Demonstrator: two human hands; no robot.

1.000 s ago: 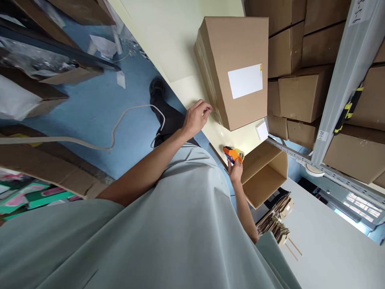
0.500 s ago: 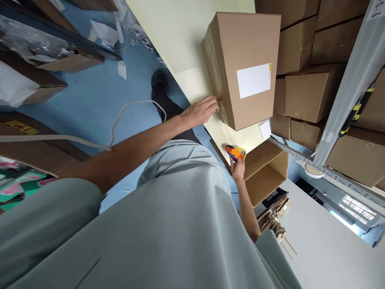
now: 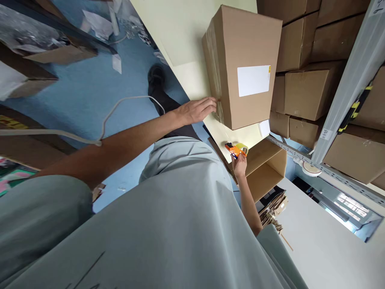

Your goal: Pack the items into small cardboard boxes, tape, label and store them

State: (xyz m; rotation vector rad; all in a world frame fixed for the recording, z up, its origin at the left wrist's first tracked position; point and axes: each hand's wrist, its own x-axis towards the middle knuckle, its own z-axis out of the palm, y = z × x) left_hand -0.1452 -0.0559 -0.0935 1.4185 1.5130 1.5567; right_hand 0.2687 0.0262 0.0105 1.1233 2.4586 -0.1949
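Note:
A brown cardboard box (image 3: 252, 44) stands on the pale yellow table, with a white label (image 3: 254, 81) on its broad face. Clear tape (image 3: 214, 68) covers its narrow left side. My left hand (image 3: 198, 110) rests with lightly bent fingers against the lower end of that taped side, holding nothing I can see. Below and to the right, my right hand (image 3: 240, 162) is closed around an orange tape dispenser (image 3: 234, 149), apart from the box. A roll of yellowish tape (image 3: 242, 148) sits in the dispenser.
Stacked cartons (image 3: 306, 92) fill the shelf at right, behind a grey upright (image 3: 345, 80). An open carton (image 3: 266, 172) lies beside the table (image 3: 180, 44). A white cable (image 3: 104, 124) passes by my left arm. Boxes with plastic wrap (image 3: 39, 38) stand at left.
The view has shifted slightly. My right hand has turned the tape dispenser a little, showing more of the roll. My left hand stays at the box's taped side.

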